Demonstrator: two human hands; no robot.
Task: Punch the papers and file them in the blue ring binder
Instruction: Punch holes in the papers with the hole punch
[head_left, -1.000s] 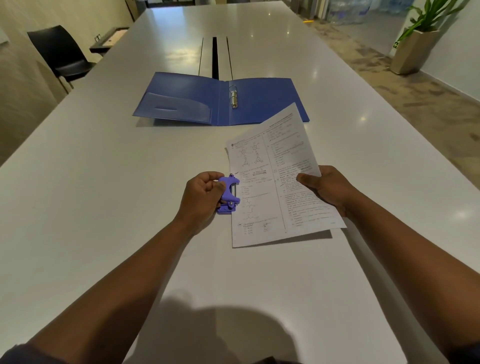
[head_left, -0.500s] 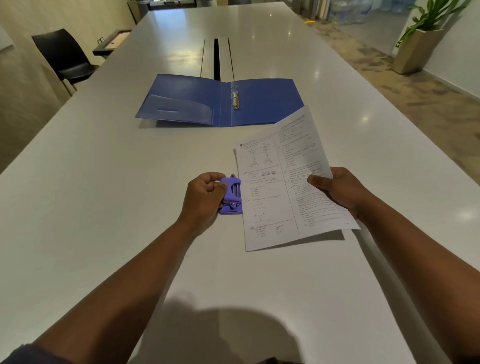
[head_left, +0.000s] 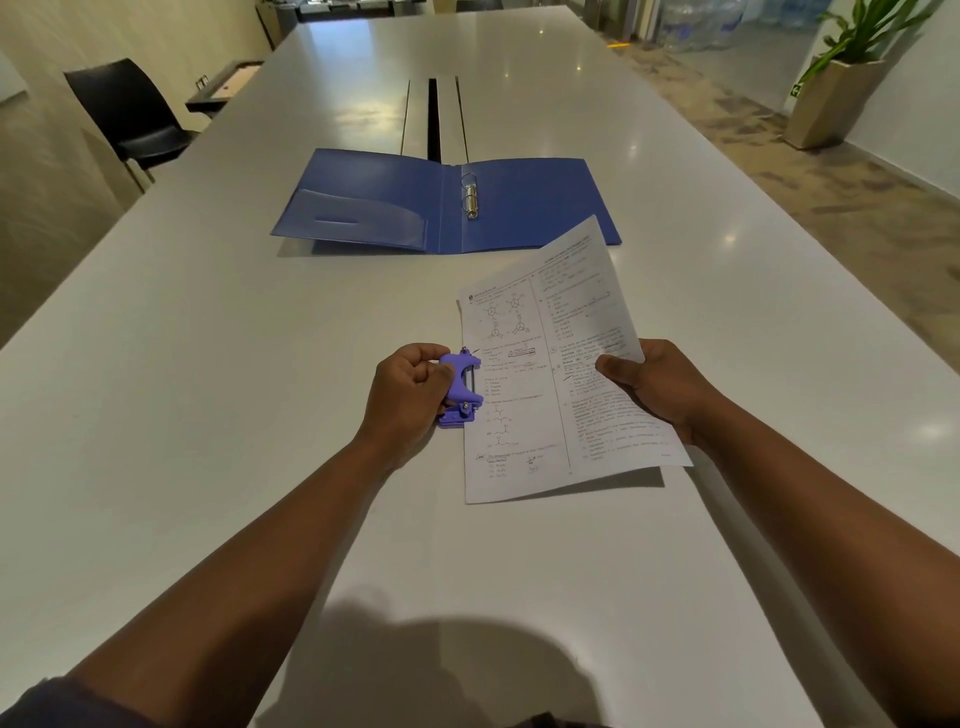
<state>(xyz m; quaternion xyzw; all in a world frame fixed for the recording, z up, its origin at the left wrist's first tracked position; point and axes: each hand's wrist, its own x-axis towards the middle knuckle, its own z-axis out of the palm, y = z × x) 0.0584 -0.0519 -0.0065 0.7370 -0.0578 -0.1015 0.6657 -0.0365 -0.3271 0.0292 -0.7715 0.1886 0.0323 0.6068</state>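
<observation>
L hand (head_left: 410, 392) grips the purple hole punch (head_left: 460, 391), fingers (head_left: 423, 358) curled round its handle, punch base sitting on the surface (head_left: 208, 415) roughly mid-width, toward the near edge. R hand (head_left: 660, 387) pinches the papers (head_left: 550, 374) at their R edge, thumb on top of the printed side, other fingers hidden under the sheet. Papers are printed w/ text in two columns & small diagrams; L edge sits at the punch mouth, touching or just inside it, can't tell which. Sheet's R side is lifted off the surface, shadow under the near R corner; far R corner overlaps the near R corner of the blue ring binder (head_left: 524, 208) in view.

Binder lies open & flat further up the surface, about centre across its width, well apart from the punch. Metal ring mechanism (head_left: 470, 195) sits just R of the spine; rings look shut but too small to be sure. Clear pocket (head_left: 358, 218) on the inside L cover. No sheets seen on the rings.

Beyond the binder a dark slot (head_left: 434, 117) runs lengthwise down the surface middle. Off the L edge: black chair (head_left: 130, 119). Off the far R side, on the floor: potted plant (head_left: 852, 67).
</observation>
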